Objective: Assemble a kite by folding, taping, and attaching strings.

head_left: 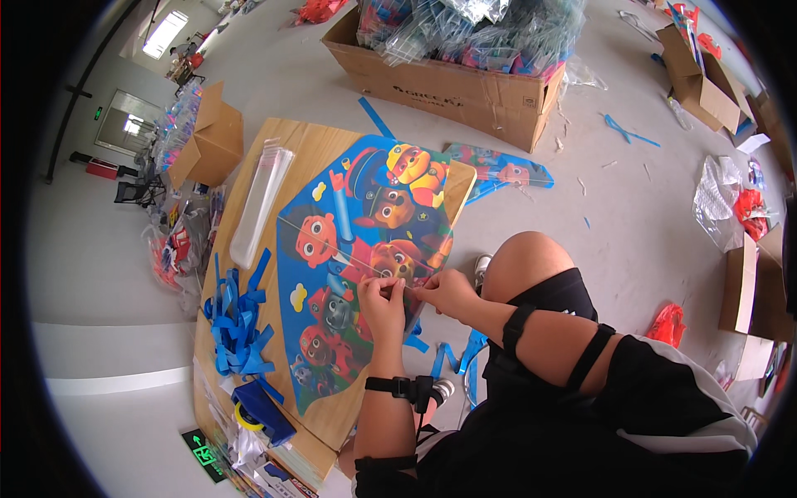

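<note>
A blue kite (339,206) printed with cartoon dogs and a child lies spread on the wooden table (259,178). A thin straight line, a rod or a string, crosses it slantwise and runs to its near right edge, where both my hands are. My left hand (383,309) is closed in a pinch above the printed sheet. Close beside it, my right hand (450,294) also pinches with thumb and forefinger. What lies between the fingertips is too small to make out.
Clear plastic sleeves (261,203) and a heap of blue strips (237,319) lie on the table's left side, near a blue tape dispenser (264,412). A large carton (448,91) of bagged goods stands beyond. Another printed sheet (519,168) sits past the table's right edge.
</note>
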{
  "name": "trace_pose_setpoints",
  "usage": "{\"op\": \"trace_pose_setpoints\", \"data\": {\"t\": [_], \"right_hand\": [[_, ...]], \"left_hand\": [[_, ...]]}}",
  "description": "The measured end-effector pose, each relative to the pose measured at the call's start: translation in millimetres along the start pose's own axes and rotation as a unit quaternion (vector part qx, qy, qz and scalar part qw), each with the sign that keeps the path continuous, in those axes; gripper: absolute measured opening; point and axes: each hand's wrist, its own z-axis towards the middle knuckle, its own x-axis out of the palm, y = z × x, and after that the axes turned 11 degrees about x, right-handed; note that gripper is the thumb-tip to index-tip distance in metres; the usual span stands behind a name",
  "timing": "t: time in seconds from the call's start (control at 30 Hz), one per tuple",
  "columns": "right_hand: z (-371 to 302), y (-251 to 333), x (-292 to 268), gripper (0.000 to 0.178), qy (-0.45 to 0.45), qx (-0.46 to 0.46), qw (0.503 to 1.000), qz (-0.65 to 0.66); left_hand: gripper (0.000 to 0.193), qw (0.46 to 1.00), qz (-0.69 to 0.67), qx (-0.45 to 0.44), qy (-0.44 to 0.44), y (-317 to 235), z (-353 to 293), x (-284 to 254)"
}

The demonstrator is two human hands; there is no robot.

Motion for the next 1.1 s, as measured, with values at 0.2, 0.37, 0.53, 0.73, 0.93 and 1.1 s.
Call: {"op": "trace_pose_setpoints", "data": {"t": [0.2, 0.37, 0.53, 0.73, 0.93, 1.1], "right_hand": [[2, -2, -3, 0.037, 0.012, 0.000, 1.000, -0.026], [0, 2, -2, 0.038, 0.013, -0.003, 0.998, -0.057], [0, -2, -5, 0.039, 0.026, -0.012, 0.998, -0.054], [2, -4, -4, 0.040, 0.026, -0.017, 0.999, -0.027], [5, -6, 0, 0.039, 0.028, -0.021, 0.999, -0.009], [5, -8, -1, 0.047, 0.028, -0.045, 0.998, -0.025]], "left_hand": [[0.034, 0.999, 0.025, -0.019, 0.006, -3, 9, -6], [0.028, 0.997, 0.034, -0.072, 0.016, 0, 13, -13], [0.010, 0.995, 0.077, 0.059, 0.010, -28, 2, -14], [0.045, 0.937, 0.251, 0.205, 0.129, -33, -34, -12], [0.049, 0.914, 0.320, 0.228, 0.100, -30, -50, -5], [0.057, 0.895, 0.378, 0.200, 0.126, -38, -56, -1]]}}
